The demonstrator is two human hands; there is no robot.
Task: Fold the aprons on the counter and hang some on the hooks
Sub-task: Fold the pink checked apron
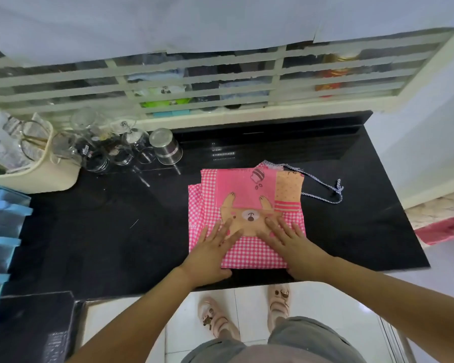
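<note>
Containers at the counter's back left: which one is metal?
The steel canister, rightmost in the row and nearest the pink checked apron; the rest are clear glass jars.

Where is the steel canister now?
In the head view, the steel canister stands left of centre at the back of the counter, just right of the glass jars.
</note>
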